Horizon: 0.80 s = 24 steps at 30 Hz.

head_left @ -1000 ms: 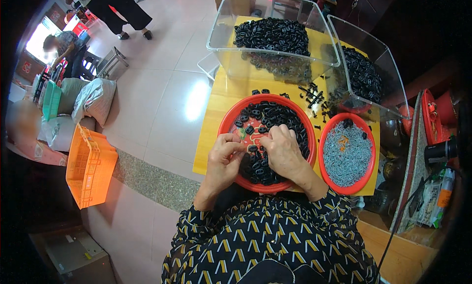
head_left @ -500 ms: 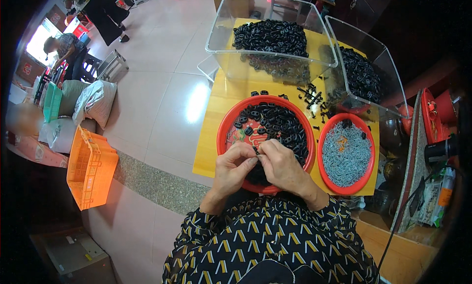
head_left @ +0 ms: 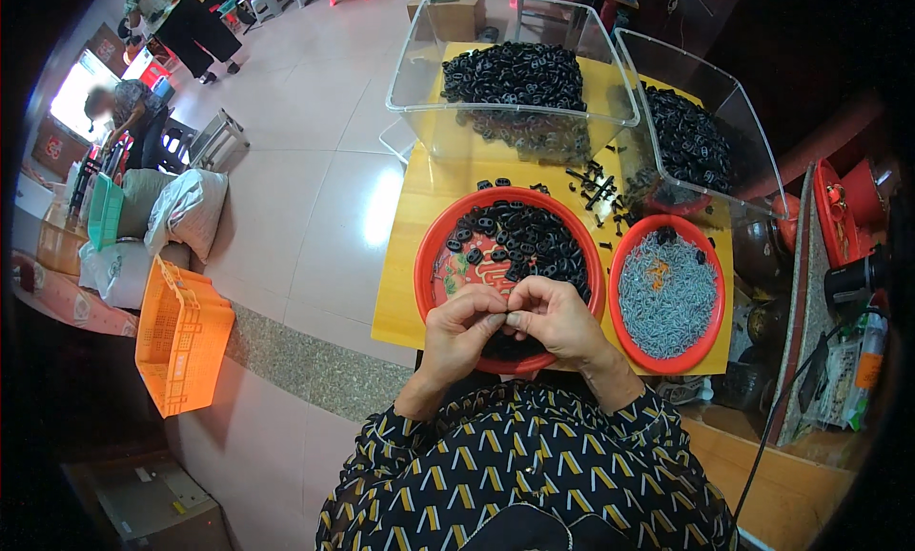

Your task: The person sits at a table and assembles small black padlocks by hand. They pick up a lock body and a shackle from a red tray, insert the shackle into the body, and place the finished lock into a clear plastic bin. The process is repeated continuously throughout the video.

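My left hand (head_left: pixel 456 334) and my right hand (head_left: pixel 564 324) meet over the near part of a round red tray (head_left: pixel 425 265). Thumbs and fingers of both are pinched together, tip to tip. Whatever sits between them is tiny and dark, mostly hidden by the fingertips. Small black plastic parts (head_left: pixel 548 236), many with two holes, fill much of this tray, whose printed bottom shows at the left. To the right, an oval red tray (head_left: pixel 721 308) is full of silvery screws (head_left: pixel 667 317), with a few orange pieces (head_left: pixel 658 273) and some black parts on top.
Two clear plastic bins (head_left: pixel 515 108) of black parts stand at the back of the yellow table (head_left: pixel 396 308). Loose black pieces (head_left: pixel 599 189) lie between bins and trays. An orange crate (head_left: pixel 186 336) and sacks (head_left: pixel 188 213) are at the left; people (head_left: pixel 138 108) are farther off.
My right hand has turned a little, its fingers now facing the left hand's more squarely. Both hands stay pinched over the tray. The whole view has shifted slightly.
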{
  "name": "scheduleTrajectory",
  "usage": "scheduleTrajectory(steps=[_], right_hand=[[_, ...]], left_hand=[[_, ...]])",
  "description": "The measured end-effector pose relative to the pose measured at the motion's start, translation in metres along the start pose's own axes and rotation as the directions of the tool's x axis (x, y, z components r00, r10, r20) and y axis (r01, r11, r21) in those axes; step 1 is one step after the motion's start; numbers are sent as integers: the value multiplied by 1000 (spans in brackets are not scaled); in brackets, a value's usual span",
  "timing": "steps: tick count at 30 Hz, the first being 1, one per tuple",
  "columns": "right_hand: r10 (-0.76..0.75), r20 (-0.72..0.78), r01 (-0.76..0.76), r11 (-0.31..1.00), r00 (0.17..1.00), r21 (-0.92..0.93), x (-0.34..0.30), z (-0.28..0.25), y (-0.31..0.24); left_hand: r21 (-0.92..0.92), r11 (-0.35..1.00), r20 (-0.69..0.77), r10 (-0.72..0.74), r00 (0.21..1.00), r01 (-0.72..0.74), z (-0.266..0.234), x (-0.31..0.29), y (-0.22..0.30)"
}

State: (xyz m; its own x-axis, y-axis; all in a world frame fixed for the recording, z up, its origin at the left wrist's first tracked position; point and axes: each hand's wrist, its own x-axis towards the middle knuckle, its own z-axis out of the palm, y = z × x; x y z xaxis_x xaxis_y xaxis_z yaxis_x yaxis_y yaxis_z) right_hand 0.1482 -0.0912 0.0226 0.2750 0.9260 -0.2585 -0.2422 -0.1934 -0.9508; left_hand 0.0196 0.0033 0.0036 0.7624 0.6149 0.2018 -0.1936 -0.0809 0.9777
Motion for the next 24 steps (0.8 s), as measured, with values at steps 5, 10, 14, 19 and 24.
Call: scheduleTrajectory(steps=[5,10,14,19,24], right_hand=[[77,-9,-77,997,997,13,-3,-1,-6],[19,-125,-8,996,992,91,-4,-5,-1],[-31,-154,45,995,988,89,-7,8,-4],[-71,-170,73,997,983,3,-8,12,-3],[-64,-183,57,997,981,-42,-10,14,-8]], left_hand=[[-253,956,-97,-180,979,151,2,-2,-5],[-677,677,19,-377,926,289,-6,-3,-14],[-738,590,47,-440,897,328,-4,-3,-10],[-787,530,86,-413,907,316,-4,-5,-12],[-788,536,88,-390,916,304,-6,-4,-15]])
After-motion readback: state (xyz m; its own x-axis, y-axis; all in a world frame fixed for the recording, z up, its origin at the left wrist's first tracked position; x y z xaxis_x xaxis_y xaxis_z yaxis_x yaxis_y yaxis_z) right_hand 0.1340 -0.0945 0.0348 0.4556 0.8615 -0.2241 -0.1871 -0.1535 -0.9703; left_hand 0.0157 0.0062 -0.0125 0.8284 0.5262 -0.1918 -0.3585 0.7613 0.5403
